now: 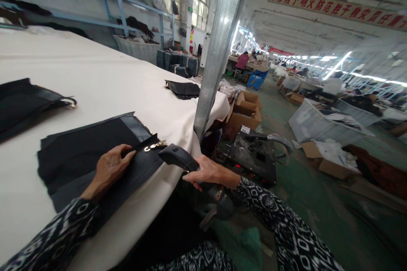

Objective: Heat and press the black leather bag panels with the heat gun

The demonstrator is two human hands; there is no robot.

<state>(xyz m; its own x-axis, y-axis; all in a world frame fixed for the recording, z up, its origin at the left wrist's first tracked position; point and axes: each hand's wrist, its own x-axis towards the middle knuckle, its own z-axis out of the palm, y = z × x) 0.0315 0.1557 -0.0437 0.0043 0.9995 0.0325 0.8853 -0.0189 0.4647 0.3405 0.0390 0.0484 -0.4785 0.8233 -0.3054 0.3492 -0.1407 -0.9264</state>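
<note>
A black fabric piece [85, 144] with a smooth dark border lies at the near edge of the white-covered table. A metal zipper pull [155, 145] shows at its right end. My left hand [112, 165] rests on the piece, with thumb and fingers closed on a raised fold of it. In my right hand [208, 172] is a black handheld nozzle tool [179, 156] with a ribbed hose at its lower end. My fingers wrap its handle, and its tip points left, close beside the zipper pull. Whether the tip touches the fabric I cannot tell.
More black fabric pieces [25, 103] lie on the white table cover [104, 65]. A metal post [219, 46] stands at the table's right corner. A black machine box [254, 154] with a red light sits on the floor, near cardboard boxes [246, 110]. People work far back.
</note>
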